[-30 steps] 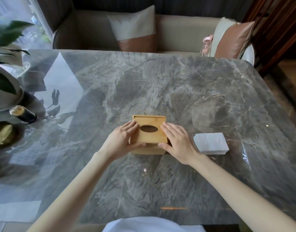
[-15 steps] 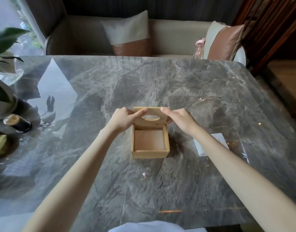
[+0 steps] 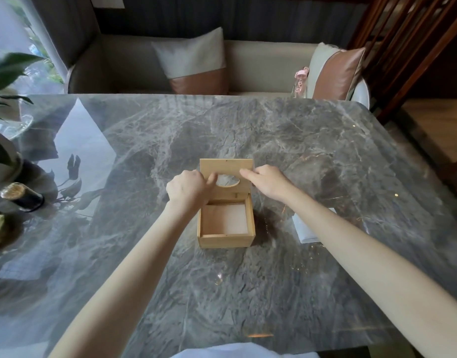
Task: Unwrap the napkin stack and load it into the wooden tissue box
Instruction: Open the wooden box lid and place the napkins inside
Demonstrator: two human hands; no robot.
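Observation:
The wooden tissue box stands in the middle of the grey marble table, empty, its bare bottom showing. Its lid, with an oval slot, is swung up nearly upright at the box's far side. My left hand pinches the lid's left part beside the slot. My right hand grips the lid's right edge. The wrapped white napkin stack lies on the table right of the box, mostly hidden under my right forearm.
At the left edge are a potted plant, a dark bottle with a gold cap and a glass dish. A sofa with cushions runs behind the table. White cloth lies at the near edge.
The lid was flat on the box a second ago; both hands have swung it up and back to nearly upright, baring the box's inside. My right forearm now covers most of the napkin stack.

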